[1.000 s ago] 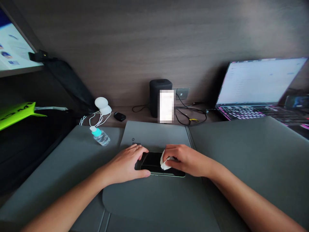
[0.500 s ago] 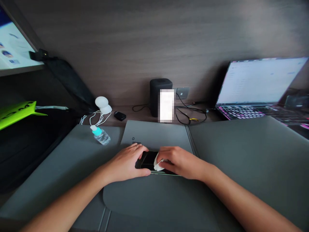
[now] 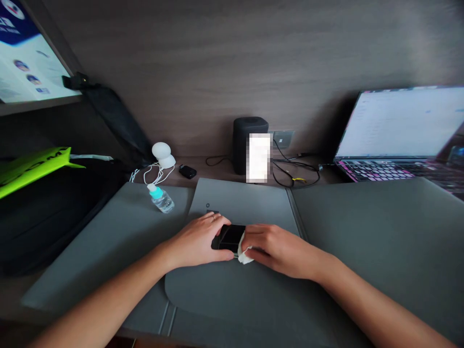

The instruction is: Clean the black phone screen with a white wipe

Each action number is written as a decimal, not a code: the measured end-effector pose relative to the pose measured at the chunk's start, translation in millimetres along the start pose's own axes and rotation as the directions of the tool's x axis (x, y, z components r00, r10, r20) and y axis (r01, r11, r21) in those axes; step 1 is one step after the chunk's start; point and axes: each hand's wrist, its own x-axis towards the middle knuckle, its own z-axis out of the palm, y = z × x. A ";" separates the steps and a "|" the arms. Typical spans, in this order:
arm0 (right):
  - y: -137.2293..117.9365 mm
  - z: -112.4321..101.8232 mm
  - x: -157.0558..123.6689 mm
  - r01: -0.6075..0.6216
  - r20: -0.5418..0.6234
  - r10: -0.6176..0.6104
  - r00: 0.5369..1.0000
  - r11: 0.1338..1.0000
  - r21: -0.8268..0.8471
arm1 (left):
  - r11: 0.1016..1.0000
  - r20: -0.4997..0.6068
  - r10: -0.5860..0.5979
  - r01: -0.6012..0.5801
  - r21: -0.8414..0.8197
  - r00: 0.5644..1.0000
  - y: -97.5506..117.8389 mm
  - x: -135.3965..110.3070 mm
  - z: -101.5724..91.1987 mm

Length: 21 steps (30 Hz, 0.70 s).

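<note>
A dark-screened smartphone (image 3: pixel 232 236) lies flat on the grey mat. My left hand (image 3: pixel 197 242) grips its left end, thumb along the near edge and fingers at the far edge. My right hand (image 3: pixel 270 246) is closed around a crumpled white tissue or cloth (image 3: pixel 245 255), pressed against the phone at its near edge. That hand covers the phone's right part. Left of the hands, a small clear bottle with a turquoise collar (image 3: pixel 163 200) lies tilted on the mat.
Behind the mat are a white round-headed device (image 3: pixel 162 152) with cords, a small black object (image 3: pixel 187 171), a black speaker-like box (image 3: pixel 239 145) and loose black cables (image 3: pixel 304 171). An open laptop (image 3: pixel 402 125) stands at right. A black bag (image 3: pixel 43 222) sits at left.
My right hand has slid the white tissue toward me, onto the phone's near edge. The left hand keeps its grip. The whole view has shifted slightly, so things appear farther right.
</note>
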 end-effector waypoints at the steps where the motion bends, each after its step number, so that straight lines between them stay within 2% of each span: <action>1: 0.1 0.4 0.7 0.019 0.011 -0.020 1.000 1.000 0.017 | 1.000 -0.002 0.005 -0.005 0.003 1.000 -0.2 0.0 0.0; 5: -0.3 -0.4 0.9 -0.012 -0.018 0.013 1.000 0.999 0.042 | 1.000 0.003 0.012 -0.012 0.016 1.000 0.1 -0.3 -0.4; 9: -1.8 -0.5 0.8 0.047 0.019 -0.048 0.999 0.998 0.040 | 1.000 -0.007 0.009 -0.009 0.010 1.000 0.7 -0.9 -0.4; 14: 1.9 2.9 3.2 -0.004 -0.078 -0.001 0.997 0.998 -0.056 | 1.000 0.009 -0.008 0.008 0.018 1.000 1.5 -1.6 -0.3; 18: 1.2 6.4 3.6 0.104 -0.038 -0.109 0.993 0.987 -0.121 | 1.000 0.001 0.001 -0.001 0.005 1.000 1.1 -1.4 0.5; 21: 1.5 8.4 4.5 0.069 -0.064 -0.080 0.995 0.986 -0.154 | 1.000 0.006 0.000 0.000 0.010 1.000 0.2 -0.9 1.3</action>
